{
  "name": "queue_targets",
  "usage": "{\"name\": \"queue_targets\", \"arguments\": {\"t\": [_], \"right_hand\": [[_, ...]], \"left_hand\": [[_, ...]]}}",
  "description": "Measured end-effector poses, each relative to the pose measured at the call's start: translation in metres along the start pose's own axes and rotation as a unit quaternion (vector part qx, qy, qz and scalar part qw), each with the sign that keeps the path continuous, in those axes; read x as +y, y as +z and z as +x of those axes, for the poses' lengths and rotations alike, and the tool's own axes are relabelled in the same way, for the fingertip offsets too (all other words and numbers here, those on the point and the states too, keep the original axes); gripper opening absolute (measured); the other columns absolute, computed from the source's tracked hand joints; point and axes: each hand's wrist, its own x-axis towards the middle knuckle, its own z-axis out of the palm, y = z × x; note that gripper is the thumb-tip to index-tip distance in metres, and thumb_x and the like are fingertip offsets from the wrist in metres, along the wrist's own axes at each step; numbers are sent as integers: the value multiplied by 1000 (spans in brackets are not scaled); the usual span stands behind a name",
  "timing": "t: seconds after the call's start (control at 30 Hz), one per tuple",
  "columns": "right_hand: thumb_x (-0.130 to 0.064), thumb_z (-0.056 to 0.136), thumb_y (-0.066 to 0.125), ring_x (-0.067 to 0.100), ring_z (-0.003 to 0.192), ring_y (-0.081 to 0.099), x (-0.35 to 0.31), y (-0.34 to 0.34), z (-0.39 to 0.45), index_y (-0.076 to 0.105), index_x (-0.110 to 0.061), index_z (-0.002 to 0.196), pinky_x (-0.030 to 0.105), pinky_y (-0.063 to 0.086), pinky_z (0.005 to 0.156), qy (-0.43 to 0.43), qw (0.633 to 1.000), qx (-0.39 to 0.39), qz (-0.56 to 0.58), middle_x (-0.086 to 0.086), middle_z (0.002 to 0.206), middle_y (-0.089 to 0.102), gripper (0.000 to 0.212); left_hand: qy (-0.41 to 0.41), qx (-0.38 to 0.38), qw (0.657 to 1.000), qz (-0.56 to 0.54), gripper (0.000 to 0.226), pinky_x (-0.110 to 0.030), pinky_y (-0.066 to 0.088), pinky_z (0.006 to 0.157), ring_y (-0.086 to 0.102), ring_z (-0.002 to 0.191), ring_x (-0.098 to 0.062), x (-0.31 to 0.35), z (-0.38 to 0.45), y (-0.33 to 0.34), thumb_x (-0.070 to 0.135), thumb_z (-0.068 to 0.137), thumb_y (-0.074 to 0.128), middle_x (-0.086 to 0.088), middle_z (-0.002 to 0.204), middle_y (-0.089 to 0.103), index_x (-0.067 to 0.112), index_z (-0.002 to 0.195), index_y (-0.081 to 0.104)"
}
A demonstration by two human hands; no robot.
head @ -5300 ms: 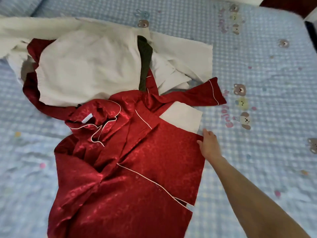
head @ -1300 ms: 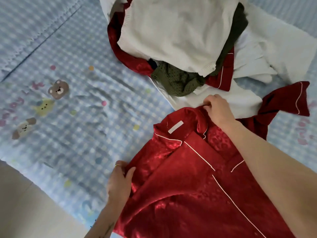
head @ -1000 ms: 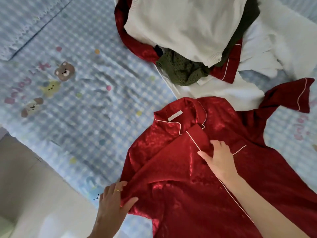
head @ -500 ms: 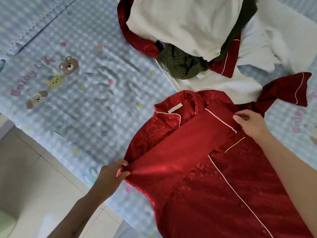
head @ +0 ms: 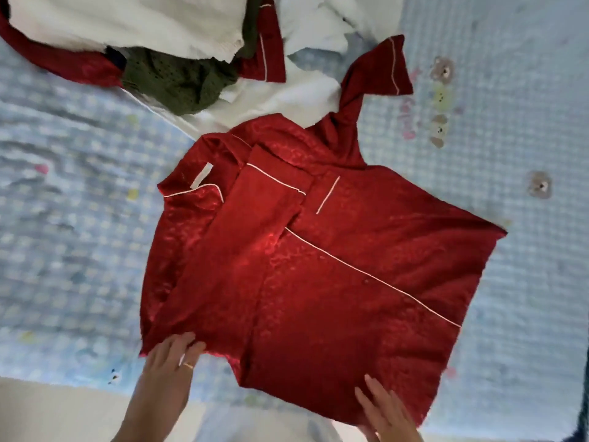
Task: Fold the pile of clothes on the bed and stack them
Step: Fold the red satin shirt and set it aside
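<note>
Both hands [head: 172,362] [head: 387,411] lie flat on the red shirt's [head: 318,266] hem.

A deep red pyjama shirt [head: 334,266] with a faint tone-on-tone woven pattern is being shown, its satin sheen edged by thin white piping [head: 366,275]; a small white label [head: 200,177] is being seen inside the collar. A pale blue and white checked bedsheet [head: 70,218] is being displayed, dotted with pastel spots and printed with small brown bear figures [head: 443,70] and pink lettering. In the pile, white garments [head: 127,20], an olive green knit with tiny dark dots [head: 181,81] and another red piece with white piping [head: 267,49] are being seen. A gold ring [head: 188,365] is being worn on the left hand [head: 169,365].
</note>
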Motion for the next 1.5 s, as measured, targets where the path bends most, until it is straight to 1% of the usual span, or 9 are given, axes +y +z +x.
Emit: {"name": "queue_targets", "arguments": {"t": [0.13,0.3,0.63,0.77,0.93,1.07,1.2,1.37,1.5], "right_hand": [[-46,76,56,42,118,51,29,-1,-29,53,5,127,53,39,102,520,823,147,175,26,129,53,72],[-27,84,69,34,98,62,13,20,-38,60,-3,111,39,45,85,642,711,29,286,14,101,67,37],[-17,87,64,34,87,59,41,14,-65,52,-2,94,42,46,78,610,744,34,272,14,87,61,21],[-28,93,53,34,120,44,78,-12,-13,43,-10,132,49,43,94,436,873,149,160,15,132,45,44],[-38,100,32,17,147,2,113,-22,104,10,-21,151,39,9,119,182,983,31,26,-1,159,2,58],[-51,97,5,18,147,0,178,-29,134,3,-22,151,42,5,120,119,987,-35,-100,-1,160,2,61],[-46,98,11,22,147,8,238,-60,159,11,-11,151,44,12,119,280,956,64,-65,8,159,11,64],[-46,96,12,23,146,15,266,-85,221,19,-18,150,45,14,118,107,988,6,-114,3,158,13,61],[-31,101,26,33,144,18,317,-109,238,30,-5,146,52,17,116,303,947,92,-53,16,154,24,52]], "left_hand": [[87,-67,993,38,48,-42,41,80,52,94,-34,6,7,13,5,63,37,-19,98,67,9,108,54],[133,-121,980,82,42,-39,40,73,51,84,-32,-3,26,4,7,62,33,-14,80,66,3,79,72],[191,-210,948,141,48,-35,48,58,62,61,-30,5,34,-16,5,58,27,-11,71,67,3,71,73],[150,-169,969,102,53,-34,39,77,49,87,-27,36,52,-16,11,58,31,-14,91,66,4,99,64],[123,-242,954,128,52,-32,16,110,31,135,-30,62,53,11,31,99,12,-17,144,42,16,148,21],[110,-255,943,181,58,-37,29,101,16,145,-21,49,32,29,38,90,21,-9,157,16,20,144,29],[105,-233,955,153,53,-34,24,105,18,145,-19,81,59,34,30,88,25,-11,156,22,14,137,37],[60,-151,984,70,69,-33,11,117,18,144,-21,151,189,52,54,96,14,-12,155,22,9,148,22],[35,-142,985,91,75,-41,27,113,32,138,-30,172,296,60,51,97,3,-18,150,32,3,142,37]]}}
